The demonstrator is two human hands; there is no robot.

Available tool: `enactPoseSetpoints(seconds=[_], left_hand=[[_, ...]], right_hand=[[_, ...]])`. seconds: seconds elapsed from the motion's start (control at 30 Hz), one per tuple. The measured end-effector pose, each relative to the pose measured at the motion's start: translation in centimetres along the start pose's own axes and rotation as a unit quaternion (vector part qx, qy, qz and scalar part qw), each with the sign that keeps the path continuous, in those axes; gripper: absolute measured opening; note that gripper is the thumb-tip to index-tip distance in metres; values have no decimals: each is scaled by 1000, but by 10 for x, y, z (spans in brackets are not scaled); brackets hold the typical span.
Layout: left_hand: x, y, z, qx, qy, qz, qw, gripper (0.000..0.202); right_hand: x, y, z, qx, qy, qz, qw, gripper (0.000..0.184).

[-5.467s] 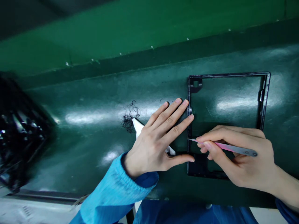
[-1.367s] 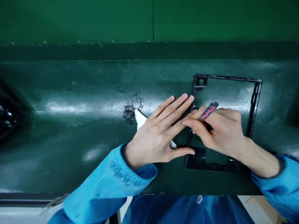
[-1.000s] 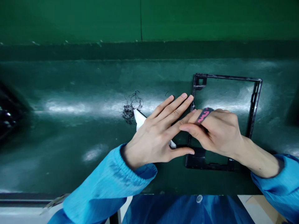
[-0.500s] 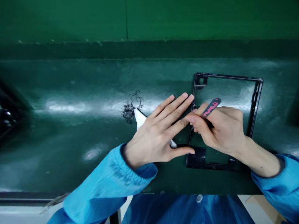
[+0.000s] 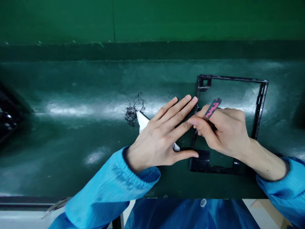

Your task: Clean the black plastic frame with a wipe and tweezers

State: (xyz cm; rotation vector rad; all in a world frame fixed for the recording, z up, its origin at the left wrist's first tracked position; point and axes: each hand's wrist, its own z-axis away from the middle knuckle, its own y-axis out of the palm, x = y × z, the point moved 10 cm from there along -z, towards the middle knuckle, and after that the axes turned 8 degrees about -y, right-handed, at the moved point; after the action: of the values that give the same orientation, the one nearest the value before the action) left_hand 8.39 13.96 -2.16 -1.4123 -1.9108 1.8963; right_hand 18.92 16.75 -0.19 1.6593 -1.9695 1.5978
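A black rectangular plastic frame (image 5: 262, 98) lies flat on the green worktop. My left hand (image 5: 164, 133) is spread open, palm down, its fingertips and thumb tip at the left side of the frame. Under that hand a white piece of cloth or paper (image 5: 143, 121) sticks out. My right hand (image 5: 224, 130) is closed around a slim tool with a flat dark grey and pink handle (image 5: 213, 108), which leans over the frame's left bar. The tool's working end is hidden by my fingers. My right thumb meets the left index fingertip.
A tangle of thin black shavings (image 5: 132, 114) lies left of my left hand. A dark object (image 5: 8, 114) stands at the far left edge. The green worktop (image 5: 71, 82) meets a raised green panel (image 5: 152, 22) at the back.
My right hand has shifted slightly left, and the tool's handle has tilted a little more upright. My left hand and the frame are nearly unchanged.
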Motion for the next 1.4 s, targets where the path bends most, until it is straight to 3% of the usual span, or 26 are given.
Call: enactPoseSetpoints(seconds=[1.4], left_hand=[[1,0,0,0,-4,1,1000,97]], right_hand=[[-4,1,1,3,6,-43,999,32]])
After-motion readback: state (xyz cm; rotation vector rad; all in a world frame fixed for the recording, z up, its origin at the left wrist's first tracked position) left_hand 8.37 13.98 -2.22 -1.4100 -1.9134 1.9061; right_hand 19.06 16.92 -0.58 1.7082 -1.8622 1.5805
